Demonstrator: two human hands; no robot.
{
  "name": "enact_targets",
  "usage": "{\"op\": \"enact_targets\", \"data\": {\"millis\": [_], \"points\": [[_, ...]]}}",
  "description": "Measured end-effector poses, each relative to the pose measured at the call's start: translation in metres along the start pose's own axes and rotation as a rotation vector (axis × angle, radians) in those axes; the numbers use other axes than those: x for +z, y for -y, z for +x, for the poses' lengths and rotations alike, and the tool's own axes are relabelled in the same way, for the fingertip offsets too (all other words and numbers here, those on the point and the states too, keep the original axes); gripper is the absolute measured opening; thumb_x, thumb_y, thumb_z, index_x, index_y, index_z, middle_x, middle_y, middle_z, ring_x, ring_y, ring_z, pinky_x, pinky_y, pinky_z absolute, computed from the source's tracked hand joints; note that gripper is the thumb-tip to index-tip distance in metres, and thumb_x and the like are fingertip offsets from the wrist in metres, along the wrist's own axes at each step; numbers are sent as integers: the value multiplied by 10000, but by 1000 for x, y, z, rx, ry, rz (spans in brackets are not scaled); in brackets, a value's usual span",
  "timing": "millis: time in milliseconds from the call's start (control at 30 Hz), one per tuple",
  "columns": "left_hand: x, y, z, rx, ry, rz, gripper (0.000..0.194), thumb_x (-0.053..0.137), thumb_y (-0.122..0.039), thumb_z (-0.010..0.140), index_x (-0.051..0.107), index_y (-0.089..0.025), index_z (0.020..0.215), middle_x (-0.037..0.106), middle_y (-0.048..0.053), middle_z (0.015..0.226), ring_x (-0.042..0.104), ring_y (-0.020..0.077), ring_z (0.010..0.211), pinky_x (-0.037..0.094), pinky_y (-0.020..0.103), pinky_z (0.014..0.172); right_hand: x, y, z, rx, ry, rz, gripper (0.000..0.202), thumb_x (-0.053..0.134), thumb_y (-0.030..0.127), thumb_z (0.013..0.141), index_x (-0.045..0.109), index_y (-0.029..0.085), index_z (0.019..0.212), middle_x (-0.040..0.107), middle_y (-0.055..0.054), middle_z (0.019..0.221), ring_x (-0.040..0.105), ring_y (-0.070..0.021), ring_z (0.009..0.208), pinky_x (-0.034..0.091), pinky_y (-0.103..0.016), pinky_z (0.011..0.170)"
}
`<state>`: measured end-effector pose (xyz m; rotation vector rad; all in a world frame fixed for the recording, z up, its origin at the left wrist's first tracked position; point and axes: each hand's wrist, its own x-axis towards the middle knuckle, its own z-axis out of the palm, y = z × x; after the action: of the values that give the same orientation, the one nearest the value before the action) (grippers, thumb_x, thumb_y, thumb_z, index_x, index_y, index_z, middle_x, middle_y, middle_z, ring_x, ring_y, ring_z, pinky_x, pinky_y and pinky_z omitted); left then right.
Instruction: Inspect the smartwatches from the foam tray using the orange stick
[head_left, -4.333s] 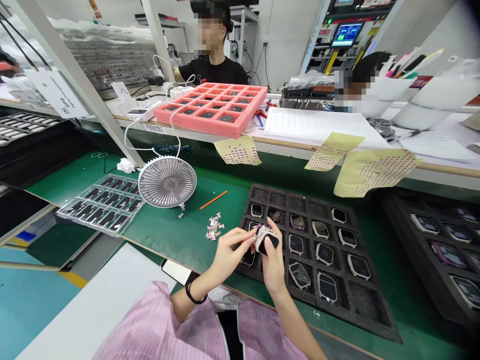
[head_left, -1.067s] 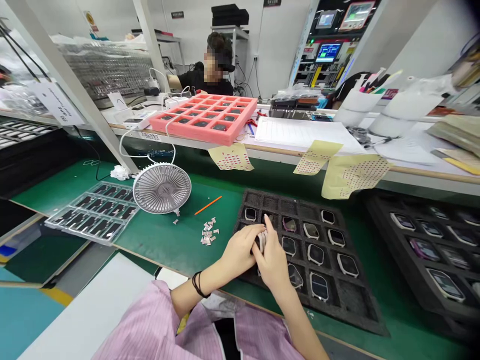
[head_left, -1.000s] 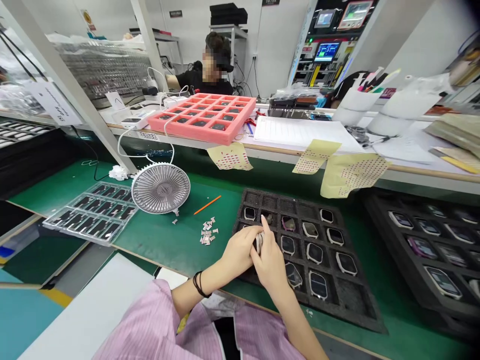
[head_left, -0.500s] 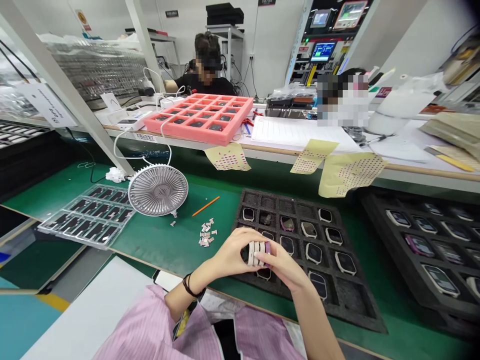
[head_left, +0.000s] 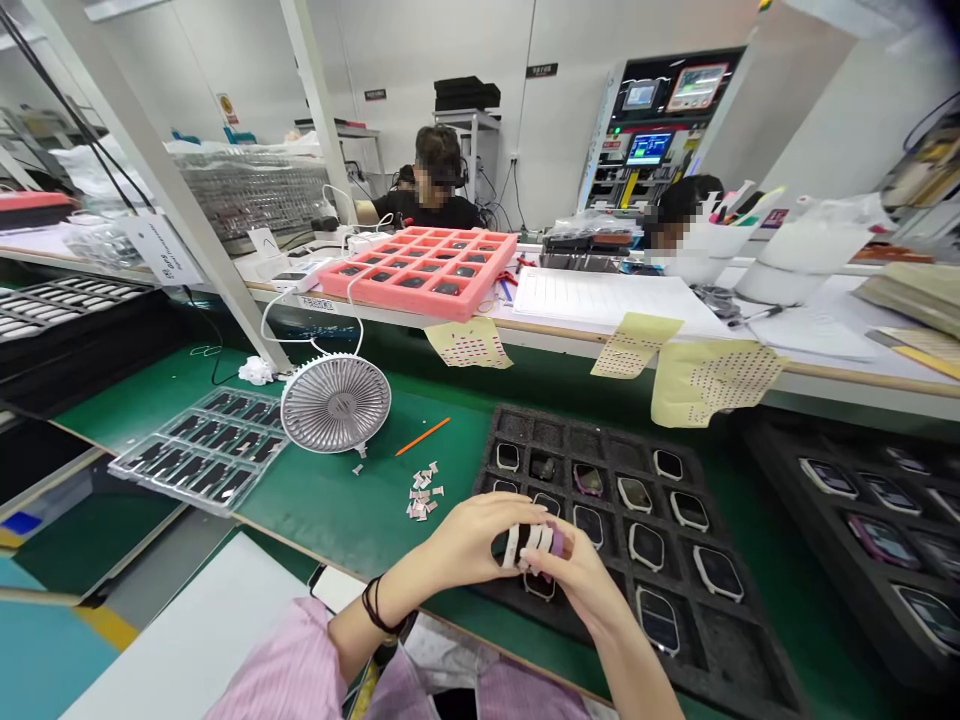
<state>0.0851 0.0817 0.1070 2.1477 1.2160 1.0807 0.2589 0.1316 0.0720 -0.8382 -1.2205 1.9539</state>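
Both hands are together over the near left part of a black foam tray (head_left: 739, 640). Between them is a short row of smartwatch cases, white ones (head_left: 537, 540) and a purple one (head_left: 557, 541), standing on edge side by side. My left hand (head_left: 472, 540) curls round the left end, where a white case (head_left: 511, 547) stands slightly apart from the others across a dark gap. My right hand (head_left: 581, 575) closes on the right end, its thumb against the white cases. Fingers hide part of the row. Several smartwatches (head_left: 646, 546) lie in the tray's pockets.
Left of the tray lie small metal-looking pieces (head_left: 424, 492), an orange stick (head_left: 422, 437) and a round fan (head_left: 337, 404). A clear tray of black parts (head_left: 214, 440) is farther left. Another foam tray (head_left: 795, 480) stands right. A shelf with a pink tray (head_left: 480, 290) crosses ahead; people sit beyond.
The leftmost white case has come apart from the rest of the row, leaving a dark gap. Both hands remain around the row. The camera view has tilted up, so everything appears lower.
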Motion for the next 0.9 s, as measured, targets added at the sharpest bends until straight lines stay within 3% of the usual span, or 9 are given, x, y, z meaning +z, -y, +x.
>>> {"op": "enact_targets", "data": {"millis": [67,167,233,333,433,533,900], "points": [[-1,2,0,-151,-80,-46,382,731,-251,756,610,-206,1115,683,90,1138,646,236,1058,498,369,951,-8,2,-1,-13,-37,31,468,902,352,557,740,181,961,758,-87,906,707,-259,858,543,-372,837],[3,11,0,-491,-216,-346,429,772,-289,700,563,-193,1062,614,27,950,636,140,719,527,286,668,-19,2,-3,-17,-114,96,474,899,348,569,732,191,984,767,-113,946,722,-298,908,537,-440,900],[7,16,2,-668,-221,-624,529,803,-300,645,534,-198,1089,529,-16,900,530,72,586,453,224,522,-23,1,-4,-30,-160,115,481,905,338,560,730,188,983,768,-124,958,725,-310,917,539,-456,908],[16,19,6,-806,-184,-991,485,773,-341,670,563,-188,1079,460,-35,833,444,49,593,336,171,477,-25,-1,-5,-40,-208,118,498,917,342,531,729,174,961,770,-136,941,728,-332,909,543,-480,903],[25,19,10,-833,-187,-1250,360,705,-281,678,630,-165,1010,461,-19,816,427,50,615,249,166,475,-24,-3,-6,-29,-230,114,511,923,356,517,724,167,948,771,-140,931,727,-343,913,538,-499,912],[33,22,14,-792,-195,-1336,393,678,-181,599,683,-151,990,489,3,840,441,58,639,268,182,500,-26,-8,-7,-41,-227,96,500,908,355,558,717,171,982,768,-140,963,721,-340,945,530,-498,929],[52,32,12,-692,-407,-1149,331,693,-194,589,699,-150,917,508,-14,767,450,74,583,323,240,571,-27,-23,-11,-42,-262,-31,543,895,440,549,730,182,997,763,-152,979,713,-348,951,559,-455,877]]}}
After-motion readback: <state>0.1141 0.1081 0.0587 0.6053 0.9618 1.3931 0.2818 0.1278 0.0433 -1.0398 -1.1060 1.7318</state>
